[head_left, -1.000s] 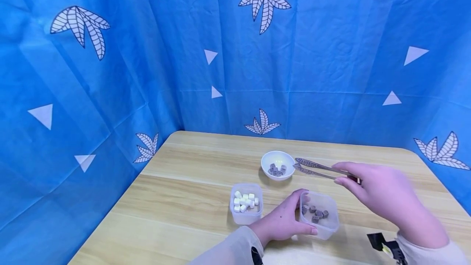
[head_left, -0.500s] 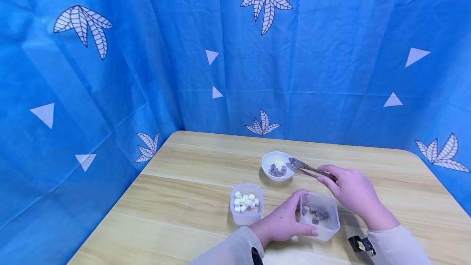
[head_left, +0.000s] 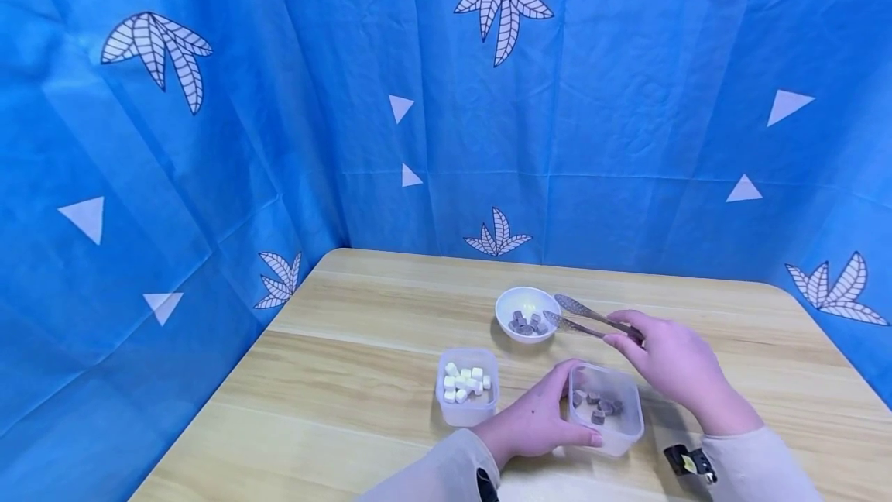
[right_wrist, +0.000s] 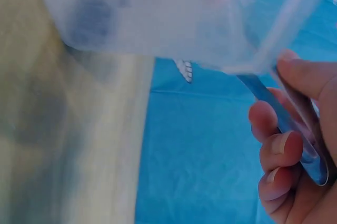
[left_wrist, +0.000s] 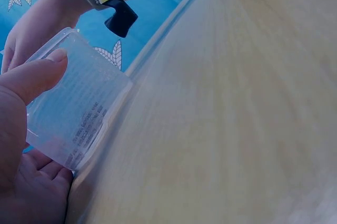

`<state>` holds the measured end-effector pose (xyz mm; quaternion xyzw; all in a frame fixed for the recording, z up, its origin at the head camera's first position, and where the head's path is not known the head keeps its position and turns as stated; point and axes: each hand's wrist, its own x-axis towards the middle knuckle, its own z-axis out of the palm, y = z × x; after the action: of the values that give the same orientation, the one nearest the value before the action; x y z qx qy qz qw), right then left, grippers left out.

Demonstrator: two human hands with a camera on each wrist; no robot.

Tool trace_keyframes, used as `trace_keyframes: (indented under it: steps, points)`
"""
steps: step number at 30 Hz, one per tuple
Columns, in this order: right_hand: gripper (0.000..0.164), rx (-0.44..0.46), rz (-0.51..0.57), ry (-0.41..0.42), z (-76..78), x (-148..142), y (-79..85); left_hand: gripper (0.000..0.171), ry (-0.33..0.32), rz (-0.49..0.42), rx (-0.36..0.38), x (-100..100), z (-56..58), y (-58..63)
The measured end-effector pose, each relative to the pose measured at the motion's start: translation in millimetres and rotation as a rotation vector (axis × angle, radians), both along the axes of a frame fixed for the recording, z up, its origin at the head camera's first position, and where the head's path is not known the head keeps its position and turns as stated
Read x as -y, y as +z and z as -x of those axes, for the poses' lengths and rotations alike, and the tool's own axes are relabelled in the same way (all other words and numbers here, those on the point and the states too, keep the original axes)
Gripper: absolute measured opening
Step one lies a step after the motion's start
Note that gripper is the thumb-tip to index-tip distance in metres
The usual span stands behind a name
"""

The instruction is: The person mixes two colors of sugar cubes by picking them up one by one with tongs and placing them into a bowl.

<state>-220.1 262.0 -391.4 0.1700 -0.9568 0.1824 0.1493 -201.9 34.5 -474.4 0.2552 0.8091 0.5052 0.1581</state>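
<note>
My left hand [head_left: 533, 417] holds a clear plastic container [head_left: 613, 440], thumb on the near side and fingers at the far side. Several dark brown cubes [head_left: 605, 407] lie inside it. My right hand [head_left: 679, 362] grips metal tongs [head_left: 584, 311] near their bent end. Their perforated tips are spread apart at the right rim of a white bowl [head_left: 526, 338], with nothing visible between them. More brown cubes [head_left: 523, 326] lie in the bowl. In the left wrist view the thumb [left_wrist: 45, 74] presses the container wall. The right wrist view shows fingers [right_wrist: 281, 150] curled round the tongs.
Left of my left hand stands another plastic container [head_left: 468, 415] with several white cubes [head_left: 463, 384]. Everything stands on a wooden table [head_left: 334, 378]. A blue patterned curtain [head_left: 613, 122] hangs behind it and along the left side.
My right hand has moved left, bringing the tongs' tips to the bowl's rim. The tips have then spread wider, and another brown cube seems to show at the bowl's right. My left hand stays put.
</note>
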Motion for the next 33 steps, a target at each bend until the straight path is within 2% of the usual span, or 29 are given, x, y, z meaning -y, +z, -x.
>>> trace_keyframes:
  steps: [6, 12, 18, 22, 26, 28, 33]
  points:
    - [0.041, 0.01, 0.019, 0.005, -7.8, -13.1, 20.7, 0.096, 0.009, 0.0, 0.003, 0.1, -1.1, -0.1]
    - [0.03, -0.024, -0.011, 0.1, -20.8, -27.3, 40.3, 0.095, 0.002, -0.014, -0.006, 0.1, -1.2, -0.7]
    - [0.023, -0.056, -0.048, 0.175, -31.3, -34.1, 52.9, 0.098, 0.016, 0.007, -0.003, 0.0, -1.7, -0.1]
    - [0.019, -0.013, -0.075, 0.201, -36.1, -35.9, 59.2, 0.092, 0.022, 0.017, 0.013, -0.1, -1.0, 0.6]
    - [0.016, 0.031, -0.115, 0.214, -39.5, -37.2, 61.9, 0.091, 0.007, -0.01, 0.015, -0.2, -0.2, 0.5]
    - [0.015, 0.053, -0.146, 0.22, -41.1, -37.5, 61.9, 0.095, -0.003, -0.03, 0.012, -0.2, 0.3, 0.1]
    - [0.011, 0.151, -0.214, 0.242, -42.3, -33.7, 57.6, 0.092, -0.026, -0.063, 0.013, 0.0, 1.7, -0.3]
